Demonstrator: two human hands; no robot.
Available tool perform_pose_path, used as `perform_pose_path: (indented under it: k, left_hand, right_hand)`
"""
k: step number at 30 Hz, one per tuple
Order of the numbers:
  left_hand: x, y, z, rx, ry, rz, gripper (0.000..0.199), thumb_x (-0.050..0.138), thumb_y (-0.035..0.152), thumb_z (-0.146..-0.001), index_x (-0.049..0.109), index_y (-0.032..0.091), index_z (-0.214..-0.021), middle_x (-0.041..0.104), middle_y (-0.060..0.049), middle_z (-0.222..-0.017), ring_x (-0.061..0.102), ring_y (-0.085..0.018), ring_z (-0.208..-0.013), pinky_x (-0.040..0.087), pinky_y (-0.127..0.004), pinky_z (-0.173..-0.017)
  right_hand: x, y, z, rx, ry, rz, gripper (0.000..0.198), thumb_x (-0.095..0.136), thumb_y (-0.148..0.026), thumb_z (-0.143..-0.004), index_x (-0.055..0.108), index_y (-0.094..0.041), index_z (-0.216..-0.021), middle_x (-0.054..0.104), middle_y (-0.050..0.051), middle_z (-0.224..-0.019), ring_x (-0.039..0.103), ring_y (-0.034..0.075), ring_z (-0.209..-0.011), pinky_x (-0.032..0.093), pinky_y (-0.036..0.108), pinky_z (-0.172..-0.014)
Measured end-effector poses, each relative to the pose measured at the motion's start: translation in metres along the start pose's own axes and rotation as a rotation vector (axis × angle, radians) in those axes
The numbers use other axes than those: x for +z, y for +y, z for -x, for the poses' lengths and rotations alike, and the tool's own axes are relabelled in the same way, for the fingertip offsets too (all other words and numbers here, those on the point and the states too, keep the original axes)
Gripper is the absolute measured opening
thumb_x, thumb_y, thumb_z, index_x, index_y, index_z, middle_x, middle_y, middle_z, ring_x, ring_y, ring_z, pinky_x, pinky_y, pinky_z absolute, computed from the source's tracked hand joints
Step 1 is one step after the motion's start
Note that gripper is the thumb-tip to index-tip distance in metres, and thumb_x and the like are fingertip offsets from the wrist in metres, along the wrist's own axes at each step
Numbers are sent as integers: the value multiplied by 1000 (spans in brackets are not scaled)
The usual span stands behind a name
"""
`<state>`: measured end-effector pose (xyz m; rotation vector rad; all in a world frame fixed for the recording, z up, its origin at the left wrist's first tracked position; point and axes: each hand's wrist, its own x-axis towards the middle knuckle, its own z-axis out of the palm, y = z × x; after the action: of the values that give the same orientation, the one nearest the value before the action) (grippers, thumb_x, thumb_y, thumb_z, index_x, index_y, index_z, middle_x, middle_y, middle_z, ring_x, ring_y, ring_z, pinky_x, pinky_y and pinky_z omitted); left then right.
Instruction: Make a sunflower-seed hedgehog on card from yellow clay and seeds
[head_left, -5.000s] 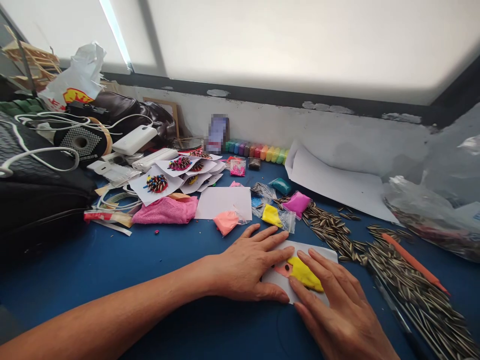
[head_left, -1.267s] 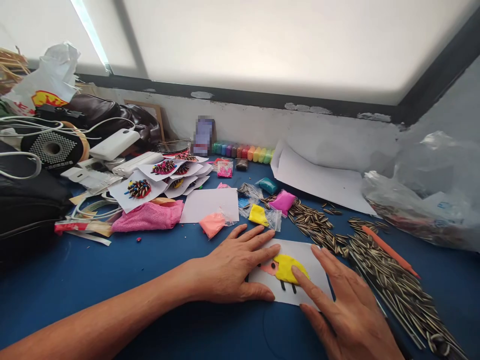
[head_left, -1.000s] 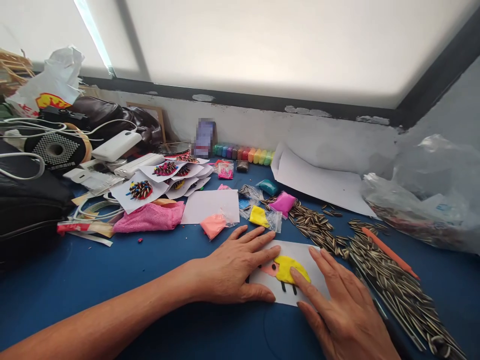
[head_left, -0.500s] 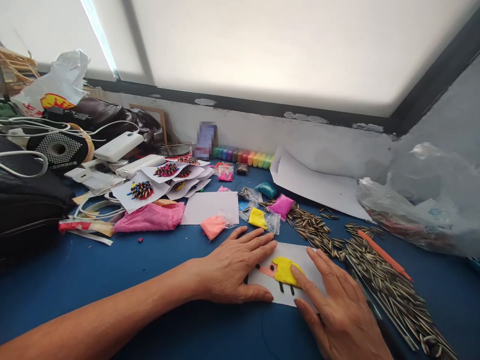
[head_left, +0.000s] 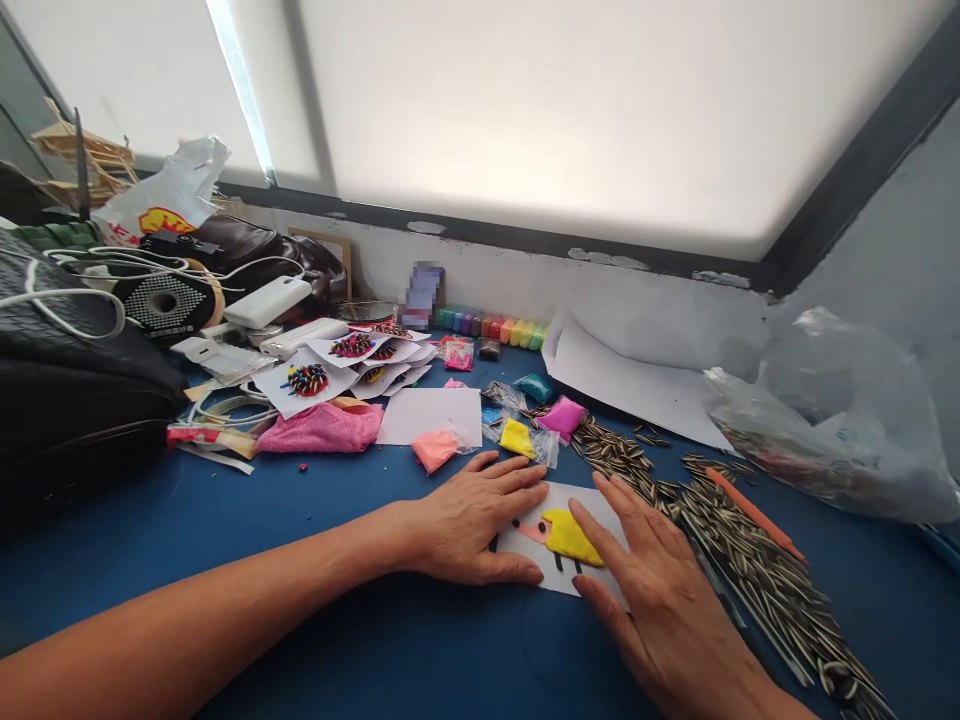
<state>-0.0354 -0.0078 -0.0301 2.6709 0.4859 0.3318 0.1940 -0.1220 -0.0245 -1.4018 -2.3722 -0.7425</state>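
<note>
A white paper card (head_left: 555, 496) lies on the blue table in front of me. On it is a flat animal figure in clay, with a yellow clay body (head_left: 571, 542), a pink face (head_left: 531, 531), black dots and two short black legs. My left hand (head_left: 476, 525) rests flat on the card's left side, fingers spread and thumb along the lower edge. My right hand (head_left: 645, 560) is over the card's right side, fingers outstretched, its index finger at the yellow clay's upper edge. It hides the card's right end. Neither hand holds anything.
Sunflower seeds (head_left: 780, 590) are heaped at the right, with an orange stick (head_left: 756, 513) on them. Bags of yellow clay (head_left: 517, 437) and coral clay (head_left: 433, 450) lie beyond my hands. Finished cards (head_left: 307, 380), a pink cloth (head_left: 322, 428) and a plastic bag (head_left: 840, 420) stand around.
My right index finger has moved from the middle of the yellow clay to its upper edge. My left hand stays flat on the card. The whole view has shifted slightly.
</note>
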Motion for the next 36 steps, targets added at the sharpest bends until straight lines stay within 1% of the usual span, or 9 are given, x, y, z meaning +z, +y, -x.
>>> perform_pose_path:
  k: [4,10,15,17,20,24,30,33,36]
  left_hand:
    - [0,1,0,3,-1,-22,83,56,67,-91,36,17,-154,31,-14,-160,26,-34,-150,14,-55,-121]
    - [-1,2,0,5,-3,-33,79,55,66,-92,39,18,-152,30,-14,-161,27,-35,-149,15,-55,-121]
    - [0,1,1,11,16,-32,78,54,67,-92,40,20,-153,31,-13,-160,28,-35,-149,17,-54,-121]
    - [1,1,1,7,19,-32,78,53,67,-92,39,20,-153,31,-14,-160,28,-35,-149,17,-54,-121]
    - [2,1,2,5,34,-36,77,53,67,-93,39,20,-153,31,-14,-160,28,-35,-149,17,-54,-121]
    - [2,4,1,29,81,-46,72,61,61,-90,46,21,-149,28,-10,-162,28,-35,-148,19,-53,-121]
    - [-1,8,1,53,16,-26,65,60,53,-94,45,21,-149,40,-9,-157,31,-31,-148,21,-51,-121]
    - [-1,8,1,56,12,-25,65,60,52,-94,45,20,-149,40,-9,-157,32,-32,-148,22,-51,-121]
    - [0,8,1,55,12,-26,65,60,53,-94,46,18,-148,41,-10,-156,32,-32,-147,22,-51,-121]
  right_hand:
    - [3,2,-1,-22,13,13,42,48,-40,-98,70,-15,-123,55,25,-141,50,38,-132,49,53,-94]
    - [6,0,4,-42,38,57,38,53,-35,-95,71,-13,-119,60,25,-135,52,39,-129,49,53,-93]
    - [6,0,7,0,67,64,41,46,-33,-99,67,-8,-124,59,25,-136,52,35,-129,49,48,-95]
    - [7,1,9,16,89,68,41,43,-34,-101,67,-7,-119,60,24,-134,54,33,-127,48,46,-96]
    - [7,0,12,14,104,68,38,43,-35,-101,69,-9,-110,62,22,-133,56,32,-125,47,45,-97]
    - [6,-1,12,-26,82,72,31,48,-33,-99,70,-13,-110,62,20,-133,57,32,-124,49,44,-94]
    - [3,3,15,-32,89,56,29,52,-32,-98,70,-16,-113,61,18,-135,57,30,-125,49,43,-96]
    - [2,5,18,-54,47,31,27,57,-29,-95,70,-20,-117,57,17,-141,53,30,-130,47,44,-99]
    - [2,5,20,-56,34,22,27,59,-29,-94,70,-21,-117,56,18,-141,52,31,-129,46,45,-98]
